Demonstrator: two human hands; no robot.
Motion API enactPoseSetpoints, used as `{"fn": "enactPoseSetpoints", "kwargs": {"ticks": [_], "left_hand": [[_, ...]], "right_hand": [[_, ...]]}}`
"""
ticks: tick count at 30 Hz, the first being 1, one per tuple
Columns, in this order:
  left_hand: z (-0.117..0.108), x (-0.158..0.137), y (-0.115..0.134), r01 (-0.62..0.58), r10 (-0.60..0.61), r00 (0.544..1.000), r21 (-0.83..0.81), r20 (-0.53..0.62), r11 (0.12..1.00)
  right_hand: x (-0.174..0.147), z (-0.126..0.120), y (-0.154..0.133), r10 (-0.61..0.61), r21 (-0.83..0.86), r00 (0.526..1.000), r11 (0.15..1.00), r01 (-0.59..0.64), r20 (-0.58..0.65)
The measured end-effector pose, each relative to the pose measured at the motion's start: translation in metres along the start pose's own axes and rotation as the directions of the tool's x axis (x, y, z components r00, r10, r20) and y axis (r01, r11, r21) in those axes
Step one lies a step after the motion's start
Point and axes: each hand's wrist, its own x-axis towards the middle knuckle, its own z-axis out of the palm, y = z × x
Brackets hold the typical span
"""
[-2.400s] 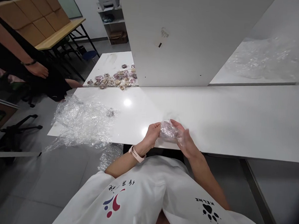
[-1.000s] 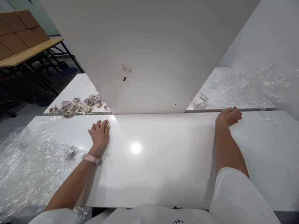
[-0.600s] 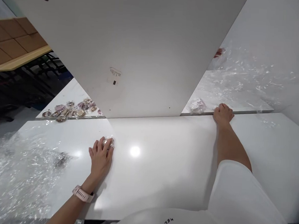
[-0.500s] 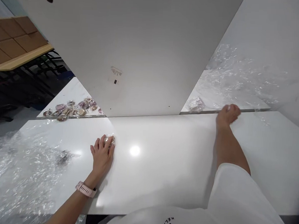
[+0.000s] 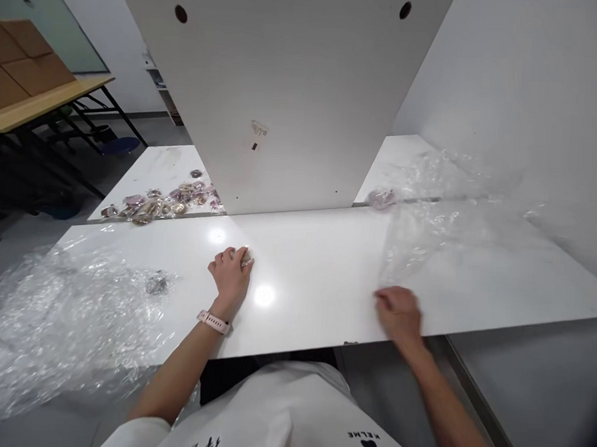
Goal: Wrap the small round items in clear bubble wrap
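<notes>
My left hand (image 5: 230, 276), with a pink watch band (image 5: 214, 322) at the wrist, rests on the white table (image 5: 306, 264). Its fingers curl over a small round item in clear wrap (image 5: 245, 256), mostly covered by the hand. To the right, my right hand (image 5: 398, 312) is closed, slightly blurred, at the near corner of a sheet of clear plastic film (image 5: 415, 236). The film stretches from these fingers back across the table seam. Beside the film's far left edge lies a pinkish wrapped item (image 5: 381, 199).
A tall white panel (image 5: 295, 103) stands across the table's back. Several small wrapped items (image 5: 179, 200) lie left of it. A big heap of clear plastic (image 5: 73, 325) covers the table's left end, with a dark wrapped piece (image 5: 156, 283) beside it. Cardboard boxes (image 5: 31, 59) stand far left.
My right hand has come from the back of the table toward me, drawing clear film forward. My left hand remains on the small wrapped item. The camera view has shifted.
</notes>
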Motion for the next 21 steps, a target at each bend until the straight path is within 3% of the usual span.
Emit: {"fn": "enactPoseSetpoints", "kwargs": {"ticks": [2,4,5,6,7,10,12,16,21], "left_hand": [[-0.003,-0.001,0.002,-0.008,0.008,1.000,-0.004,0.013,1.000],[-0.005,-0.003,0.004,-0.008,0.009,1.000,-0.017,0.016,1.000],[-0.005,-0.004,0.005,-0.009,0.010,1.000,-0.023,0.018,1.000],[-0.006,-0.005,0.005,-0.009,0.009,1.000,-0.028,0.019,1.000],[-0.006,-0.007,0.005,-0.008,0.009,1.000,-0.032,0.020,0.999],[-0.005,-0.009,0.004,-0.020,0.021,1.000,-0.035,0.017,0.999],[-0.003,-0.010,0.003,-0.039,0.039,0.999,-0.034,0.004,0.999],[0.002,-0.009,-0.001,-0.063,0.062,0.998,-0.025,-0.030,0.998],[0.007,-0.008,-0.003,-0.069,0.069,0.996,-0.001,-0.052,0.998]], "right_hand": [[-0.013,0.007,-0.082,-0.173,0.303,0.961,0.947,0.103,0.214],[-0.008,0.011,-0.142,-0.395,0.568,0.851,0.810,0.144,0.347],[0.001,0.011,-0.160,-0.457,0.646,0.802,0.754,0.119,0.384],[0.014,0.010,-0.168,-0.470,0.679,0.795,0.727,0.102,0.383],[0.030,0.010,-0.167,-0.432,0.667,0.828,0.739,0.097,0.358],[0.092,0.011,-0.125,-0.183,0.402,0.970,0.909,0.106,0.159],[0.133,0.019,-0.086,-0.023,0.149,0.988,0.989,-0.001,0.153],[0.185,0.038,-0.023,0.371,-0.152,0.912,0.925,-0.348,0.175],[0.218,0.040,0.026,0.516,-0.232,0.829,0.852,-0.469,0.216]]}}
